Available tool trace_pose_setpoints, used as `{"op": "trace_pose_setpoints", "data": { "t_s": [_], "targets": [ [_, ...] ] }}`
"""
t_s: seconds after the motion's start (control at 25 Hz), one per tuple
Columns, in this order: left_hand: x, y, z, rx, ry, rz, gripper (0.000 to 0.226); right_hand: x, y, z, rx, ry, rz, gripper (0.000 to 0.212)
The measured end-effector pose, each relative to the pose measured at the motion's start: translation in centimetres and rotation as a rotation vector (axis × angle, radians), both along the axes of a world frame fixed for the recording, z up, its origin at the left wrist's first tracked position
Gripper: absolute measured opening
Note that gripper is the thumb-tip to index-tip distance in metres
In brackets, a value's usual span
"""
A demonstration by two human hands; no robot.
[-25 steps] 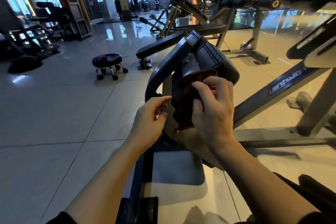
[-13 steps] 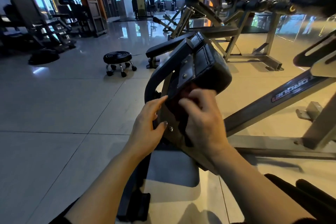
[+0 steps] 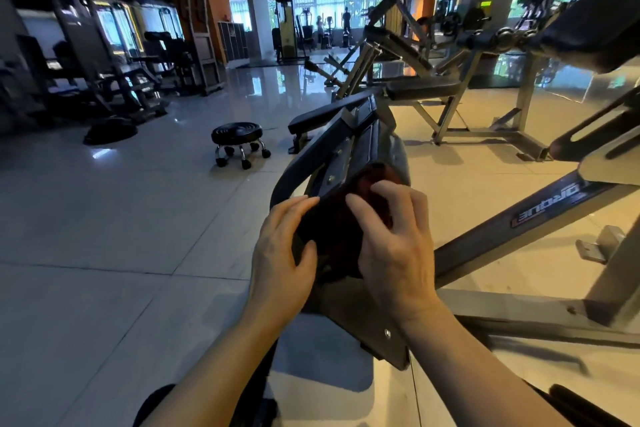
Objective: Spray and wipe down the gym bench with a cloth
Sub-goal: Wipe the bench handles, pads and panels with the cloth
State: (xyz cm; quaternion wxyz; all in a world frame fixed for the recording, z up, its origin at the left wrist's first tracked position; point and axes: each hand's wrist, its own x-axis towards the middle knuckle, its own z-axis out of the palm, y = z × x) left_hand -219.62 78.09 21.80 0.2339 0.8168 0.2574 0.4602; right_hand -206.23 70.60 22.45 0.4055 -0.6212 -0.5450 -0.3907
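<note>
On a gym floor of pale glossy tiles, a person's two bare hands work a dark red cloth [image 3: 341, 222] against the near end of a padded bench [image 3: 372, 146], whose black pad tilts up and away from the camera on a dark steel frame. The right hand [image 3: 394, 243] lies over the cloth with its fingers [image 3: 388, 189] curled down onto the fabric, pressing it to the lower edge of the pad. The left hand [image 3: 280, 260] sits just beside it on the left, fingers extended along the pad's metal side rail and thumb bent in toward the cloth's edge; whether that thumb actually pinches the fabric cannot be told. Both forearms reach in from the bottom of the view, with a dark sleeve showing at the left elbow. Below the hands, a bolted steel plate [image 3: 377, 329] of the frame slopes toward the floor. To the right, a grey slanted beam [image 3: 540, 211] carries red-edged lettering. Farther back on the left stands a low black round stool [image 3: 239, 140] on castors, well apart from the bench. Other machines and racks fill the dim background, and bright windows glow at the far end of the hall.
</note>
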Motion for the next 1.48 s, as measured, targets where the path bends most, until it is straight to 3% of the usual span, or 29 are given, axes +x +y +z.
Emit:
{"op": "trace_pose_setpoints", "data": {
  "t_s": [0.2,0.36,0.52,0.72,0.92,1.08,1.2,1.28,1.48],
  "targets": [
    [3.0,-1.6,1.1,0.054,0.019,0.002,0.056,1.5,-0.7,-1.1,-0.152,-0.071,0.143,0.019],
    [5.3,-2.5,1.8,0.103,-0.046,0.03,0.041,2.8,-1.1,1.6,0.07,0.097,0.143,0.017],
    [6.6,-3.1,2.5,0.12,-0.03,0.077,0.042,4.7,-1.1,2.4,-0.038,0.151,0.227,0.031],
    [7.9,-3.4,3.5,0.154,-0.028,0.131,0.041,6.7,-0.9,3.9,0.082,0.43,0.31,0.03],
    [9.3,-3.2,2.7,0.2,-0.043,0.269,0.041,8.3,0.4,3.3,-0.23,0.563,0.624,0.043],
    [9.7,-3.8,2.4,0.286,-0.003,0.368,0.055,9.4,0.9,3.8,-0.201,0.751,0.653,0.042],
    [10.3,-4.3,2.4,0.283,-0.008,0.435,0.061,8.7,0.4,3.8,-0.233,0.724,0.827,0.039],
    [10.7,-4.6,2.3,0.288,-0.005,0.463,0.064,9.4,0.7,3.5,-0.231,0.67,0.833,0.035],
    [11.1,-5.0,2.8,0.29,0.032,0.542,0.062,10.0,2.2,3.3,-0.127,0.87,0.745,0.028]
  ]
}}
